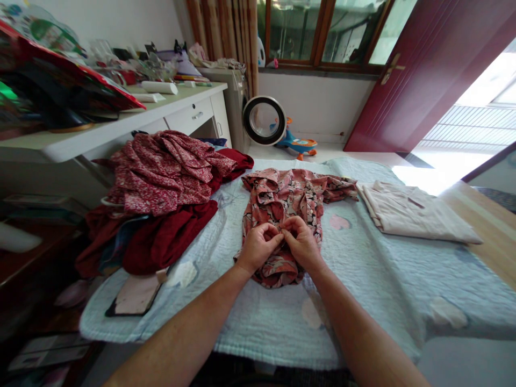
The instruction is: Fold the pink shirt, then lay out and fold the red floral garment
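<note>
A reddish-pink patterned shirt [298, 188] lies spread in front of me on a light blue quilted cover [363, 301]. One short sleeve reaches out to the right, and the lower end is bunched toward me. My left hand [260, 244] pinches the shirt's front near its middle, thumb and fingers together. Right beside it my right hand [302, 242] pinches the same spot, the fingertips of both hands almost meeting. Whatever small part of the front sits between the fingertips is hidden.
Left of the shirt rises a heap of red and patterned clothes [161, 172], with a phone-like case [137, 294] below it. A folded cream garment [419, 215] lies at right. A white desk [189, 102], an open washing machine door [265, 121] and a red door [399, 70] stand behind.
</note>
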Demonstrator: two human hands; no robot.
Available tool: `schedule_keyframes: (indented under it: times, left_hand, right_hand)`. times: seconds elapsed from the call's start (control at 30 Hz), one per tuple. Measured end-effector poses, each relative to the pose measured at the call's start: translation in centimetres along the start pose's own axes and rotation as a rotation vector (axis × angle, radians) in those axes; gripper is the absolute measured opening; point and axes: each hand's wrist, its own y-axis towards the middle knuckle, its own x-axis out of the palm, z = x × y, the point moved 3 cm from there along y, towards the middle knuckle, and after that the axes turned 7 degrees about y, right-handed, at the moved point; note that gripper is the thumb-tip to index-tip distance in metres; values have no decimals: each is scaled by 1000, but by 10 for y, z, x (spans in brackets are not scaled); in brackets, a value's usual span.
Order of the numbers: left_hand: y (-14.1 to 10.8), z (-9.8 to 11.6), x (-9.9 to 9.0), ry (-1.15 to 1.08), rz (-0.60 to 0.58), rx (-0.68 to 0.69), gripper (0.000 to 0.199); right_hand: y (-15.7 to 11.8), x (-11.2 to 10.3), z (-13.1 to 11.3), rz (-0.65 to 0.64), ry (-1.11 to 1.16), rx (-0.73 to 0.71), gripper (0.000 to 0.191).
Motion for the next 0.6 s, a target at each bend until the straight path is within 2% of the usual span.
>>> schedule_keyframes:
  times: [0.2,0.37,0.43,0.5,0.6]
  left_hand:
    - [2,0,1,-283,-67,-113,30]
    - [4,-3,-3,-475,-165,-214,31]
    - [6,-4,-6,-524,-205,-242,31]
    - [7,-6,-8,-559,-220,-262,31]
    - [7,-7,-11,-585,-156,-259,33]
  right_hand:
    - [1,0,2,-18,63,-8,17]
    - [-1,2,-6,-71,98,-17,16]
    - [-1,-1,-12,-66,-13,-47,15]
    - [1,-10,-19,-9,-183,-102,12]
    - [4,-29,-30,96,-388,-221,8]
